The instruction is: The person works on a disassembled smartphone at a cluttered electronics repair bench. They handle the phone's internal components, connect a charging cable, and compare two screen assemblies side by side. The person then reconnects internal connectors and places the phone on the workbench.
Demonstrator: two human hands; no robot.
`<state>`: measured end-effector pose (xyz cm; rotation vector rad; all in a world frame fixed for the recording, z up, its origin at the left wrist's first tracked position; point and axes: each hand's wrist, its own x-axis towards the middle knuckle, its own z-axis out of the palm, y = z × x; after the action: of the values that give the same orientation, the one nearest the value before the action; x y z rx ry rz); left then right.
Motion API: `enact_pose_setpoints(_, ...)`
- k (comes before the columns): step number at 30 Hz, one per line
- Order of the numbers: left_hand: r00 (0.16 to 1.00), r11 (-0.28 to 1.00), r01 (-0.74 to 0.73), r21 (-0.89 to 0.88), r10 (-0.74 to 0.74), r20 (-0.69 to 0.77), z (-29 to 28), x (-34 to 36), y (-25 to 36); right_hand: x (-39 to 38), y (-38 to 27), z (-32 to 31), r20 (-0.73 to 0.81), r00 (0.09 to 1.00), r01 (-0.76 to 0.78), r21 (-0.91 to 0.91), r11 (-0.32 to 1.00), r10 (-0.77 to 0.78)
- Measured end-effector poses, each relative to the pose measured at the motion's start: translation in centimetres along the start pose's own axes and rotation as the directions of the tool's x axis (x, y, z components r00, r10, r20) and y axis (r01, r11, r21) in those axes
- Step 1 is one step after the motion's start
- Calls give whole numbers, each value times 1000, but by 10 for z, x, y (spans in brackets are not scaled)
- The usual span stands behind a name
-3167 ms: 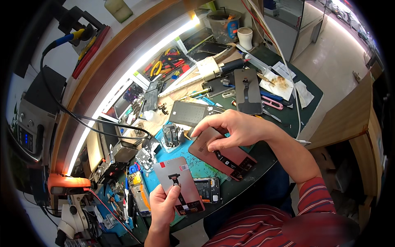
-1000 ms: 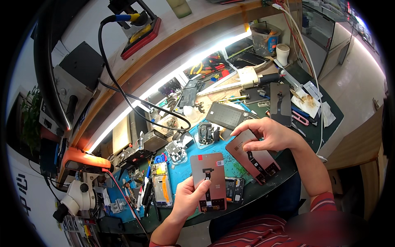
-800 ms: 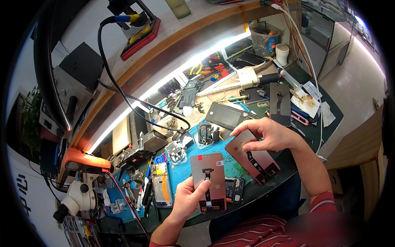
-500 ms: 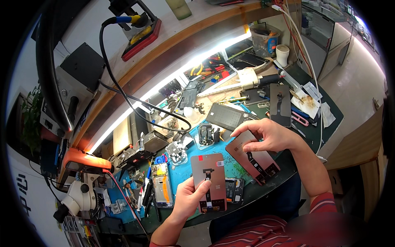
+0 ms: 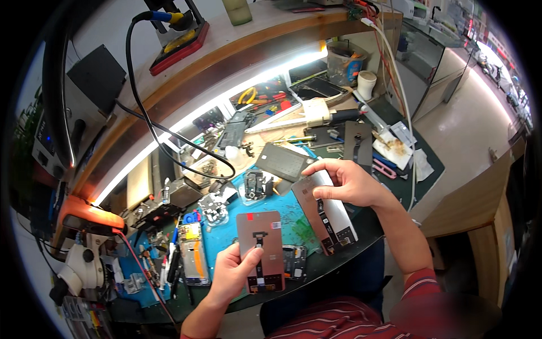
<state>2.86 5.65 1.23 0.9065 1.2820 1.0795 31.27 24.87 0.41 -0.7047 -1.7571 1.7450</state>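
Observation:
My left hand (image 5: pixel 227 274) holds a phone screen (image 5: pixel 273 240) upright, thumb across its pinkish-brown back. A black ribbon cable runs down the middle of that back, and a small red tab sits at the top. In my right hand (image 5: pixel 351 184) is a second phone screen (image 5: pixel 309 199), pinched near its top and leaning, with a similar ribbon cable. Bright glare whitens its right part. The two screens are apart. Partly hidden behind the left one lies an opened dark phone (image 5: pixel 295 263). Another opened phone (image 5: pixel 195 257) with an orange strip rests left of my left hand.
A blue mat (image 5: pixel 223 237) covers the bench's middle. Clear trays of small parts (image 5: pixel 253 187), a grey tablet-like panel (image 5: pixel 282 161) and a caliper (image 5: pixel 279 122) lie beyond. An orange meter (image 5: pixel 93 214) stands left. A black cable (image 5: pixel 148 121) hangs over the bench.
The whole view has shifted, so the bench sits further left in the picture. The right-hand screen has tilted and now shows a bright glare. Both hands keep their holds.

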Motion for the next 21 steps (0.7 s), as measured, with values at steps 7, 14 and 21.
enact_pose_setpoints(7,1000,1000,-24,-4,24,15,-2,0,-3,-26,-2,0,-104,989,-95,70,993,102)
enact_pose_setpoints(14,999,1000,-14,-22,15,37,-1,0,0,-44,5,12,-129,984,-128,-1,992,126)
enact_pose_setpoints(21,999,999,-8,-31,9,36,-1,1,1,-49,12,28,-189,980,3,-316,949,-65)
